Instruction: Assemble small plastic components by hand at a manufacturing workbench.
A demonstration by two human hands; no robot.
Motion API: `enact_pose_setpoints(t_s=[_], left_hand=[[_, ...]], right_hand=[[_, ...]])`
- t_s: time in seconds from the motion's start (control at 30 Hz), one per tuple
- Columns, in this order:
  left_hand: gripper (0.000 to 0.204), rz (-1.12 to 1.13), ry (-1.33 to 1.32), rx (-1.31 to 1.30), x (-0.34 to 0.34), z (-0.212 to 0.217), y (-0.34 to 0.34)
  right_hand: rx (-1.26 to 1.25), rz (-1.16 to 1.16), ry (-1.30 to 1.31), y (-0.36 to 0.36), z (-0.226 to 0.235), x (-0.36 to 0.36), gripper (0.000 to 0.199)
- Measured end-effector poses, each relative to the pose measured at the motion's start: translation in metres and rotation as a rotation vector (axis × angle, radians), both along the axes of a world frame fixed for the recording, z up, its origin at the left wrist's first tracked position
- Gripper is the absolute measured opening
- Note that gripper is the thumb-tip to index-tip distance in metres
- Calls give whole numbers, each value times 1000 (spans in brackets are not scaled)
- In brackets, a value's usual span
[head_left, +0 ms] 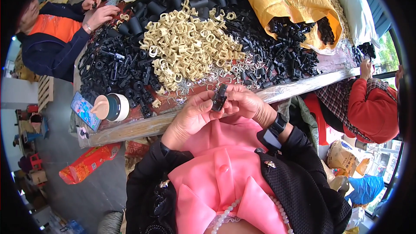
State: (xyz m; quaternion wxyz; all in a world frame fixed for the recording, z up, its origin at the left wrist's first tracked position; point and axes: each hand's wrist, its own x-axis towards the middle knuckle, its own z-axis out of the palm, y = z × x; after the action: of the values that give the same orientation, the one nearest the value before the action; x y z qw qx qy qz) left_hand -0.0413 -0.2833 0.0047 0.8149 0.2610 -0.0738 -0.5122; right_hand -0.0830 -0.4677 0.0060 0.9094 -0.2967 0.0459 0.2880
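Observation:
A small black plastic part [219, 97] is held up between my two hands, just off the table's near edge. My left hand [195, 115] pinches it from the left, fingers curled behind it. From the other side my right hand [246, 102] grips it with thumb and bent fingers. Its finer detail is too small to make out. Beyond my hands rises a heap of cream plastic clips [184, 45], with bent metal clips [249, 67] scattered along its near side. Black fittings [123, 73] are piled to its left, small black pieces [277, 58] to its right.
A lidded cup [117, 107] and a phone [86, 110] sit at the table's left corner. An orange-yellow sack [294, 11] spills black parts at the far right. Co-workers' hands [102, 16] are busy at the left, with a red-sleeved person [372, 108] on the right.

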Motion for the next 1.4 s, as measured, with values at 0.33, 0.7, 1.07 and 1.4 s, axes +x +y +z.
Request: enact_pose_setpoints(t_s=[0.33, 0.7, 1.07, 1.4], left_hand=[[40, 79, 82, 95, 2, -3, 2], [30, 121, 73, 70, 0, -4, 5], [26, 130, 55, 140, -1, 1, 4], [24, 86, 41, 203, 1, 30, -4]], right_hand=[[-1213, -257, -941, -3, 16, -5, 7], [-1335, -338, -925, -1, 11, -6, 9], [-600, -330, -369, -1, 9, -9, 14], [-783, -441, -659, 5, 33, -14, 9]])
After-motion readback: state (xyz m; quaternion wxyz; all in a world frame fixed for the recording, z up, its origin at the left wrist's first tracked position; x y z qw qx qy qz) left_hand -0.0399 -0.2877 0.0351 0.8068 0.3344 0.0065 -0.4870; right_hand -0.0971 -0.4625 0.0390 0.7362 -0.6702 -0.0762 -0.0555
